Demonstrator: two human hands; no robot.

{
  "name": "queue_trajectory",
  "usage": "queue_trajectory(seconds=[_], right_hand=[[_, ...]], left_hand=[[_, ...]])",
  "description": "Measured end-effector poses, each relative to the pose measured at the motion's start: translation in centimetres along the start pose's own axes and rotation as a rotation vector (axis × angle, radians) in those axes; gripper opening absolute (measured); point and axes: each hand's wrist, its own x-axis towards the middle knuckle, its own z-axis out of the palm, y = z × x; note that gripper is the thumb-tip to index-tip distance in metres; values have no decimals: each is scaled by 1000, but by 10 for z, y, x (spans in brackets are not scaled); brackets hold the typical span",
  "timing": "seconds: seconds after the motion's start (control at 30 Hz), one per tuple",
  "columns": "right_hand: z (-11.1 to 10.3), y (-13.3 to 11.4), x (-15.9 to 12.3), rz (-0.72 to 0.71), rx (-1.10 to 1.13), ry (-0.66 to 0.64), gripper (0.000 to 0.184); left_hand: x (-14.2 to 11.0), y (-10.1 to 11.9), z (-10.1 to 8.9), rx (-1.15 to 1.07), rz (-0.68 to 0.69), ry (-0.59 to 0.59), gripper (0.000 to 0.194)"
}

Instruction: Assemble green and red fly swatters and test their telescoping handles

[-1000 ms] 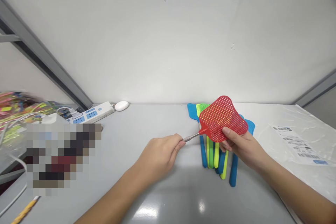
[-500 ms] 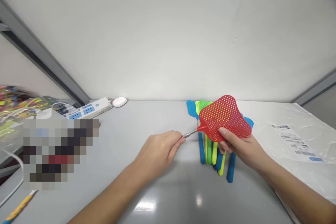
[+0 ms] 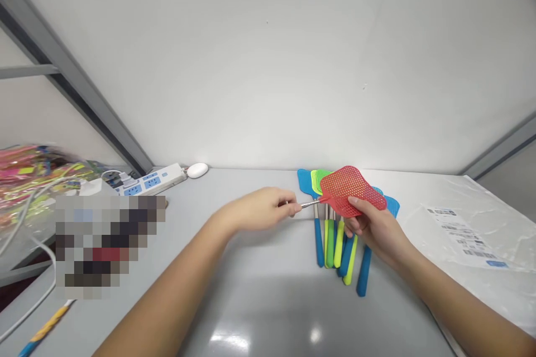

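A red fly swatter (image 3: 349,189) with a perforated head is held up between both hands. My right hand (image 3: 371,223) pinches the edge of its head, thumb on top. My left hand (image 3: 268,209) is closed around the far end of its thin metal rod; the grip end is hidden behind my fingers. Beneath and behind it, several blue, yellow and green fly swatters (image 3: 330,242) lie in a fanned row on the grey table (image 3: 259,290), handles towards me. The red head and my right hand cover part of them.
To the left are a white power strip (image 3: 161,181), a white oval object (image 3: 197,170), cables and a blurred-out patch (image 3: 111,245). Clear bags (image 3: 37,178) of colourful items sit at far left. A white plastic package (image 3: 481,245) with a label lies at right.
The red swatter has tilted flatter and shifted slightly down. My left hand has turned on the rod, its wrist higher. The whole view has also shifted a little.
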Motion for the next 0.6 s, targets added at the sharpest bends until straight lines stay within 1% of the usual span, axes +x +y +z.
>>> queue_trajectory(seconds=[0.07,0.1,0.13,0.2,0.27,0.33,0.4,0.5,0.6], right_hand=[[0,-2,2,29,67,30,36],[0,-3,2,39,86,39,35],[-1,-4,2,39,92,50,35],[-4,-5,0,14,89,68,35],[-7,-5,-1,-35,88,79,36],[-11,-5,-3,-80,66,75,36],[-11,-4,-4,-102,0,49,33],[-8,-2,-7,-72,-90,-8,34],[-2,-1,-11,-8,-95,-47,40]], left_hand=[[13,1,-15,-306,-80,-258,29],[18,-3,-17,-446,-100,-365,28],[22,-9,-15,-578,-108,-457,27],[26,-26,-1,-836,-83,-601,25],[24,-47,21,-1135,-8,-702,27],[16,-62,42,-1406,20,-714,28],[5,-67,57,-1573,14,-695,29],[-10,-57,70,-1679,-6,-637,33],[-19,-42,82,-1720,-27,-579,37]])
